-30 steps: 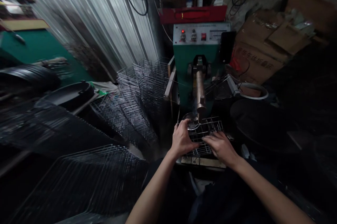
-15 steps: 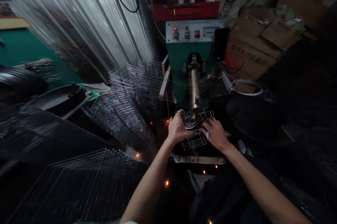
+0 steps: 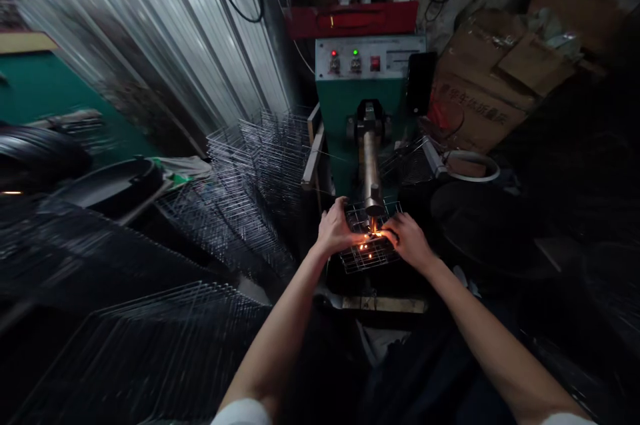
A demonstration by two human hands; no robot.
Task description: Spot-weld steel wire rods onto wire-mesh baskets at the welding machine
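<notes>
Under the electrode arm (image 3: 371, 168) of a green spot welder (image 3: 340, 98) lies a small wire rack (image 3: 370, 260). My left hand (image 3: 336, 228) grips the rack's left side, thumb stretched toward the electrode tip. From the right, my right hand (image 3: 407, 238) holds the rack with bent fingers close to the tip. Bright orange sparks (image 3: 374, 233) glow between my thumbs where the electrode meets the wires. On the welder's control panel (image 3: 370, 58) a red and a green light are lit. The fine wire joint is hidden by glare and fingers.
Stacks of wire grids (image 3: 250, 158) stand to the left, with a larger grid pile (image 3: 165, 338) nearer me. Cardboard boxes (image 3: 480, 92) lean at the right rear. A wooden strip (image 3: 385, 304) runs below the rack.
Sparks now flare at the electrode tip, and the green panel light has come on. The rack has shifted and turned slightly, both hands moving with it. Earlier scattered sparks near the floor are gone.
</notes>
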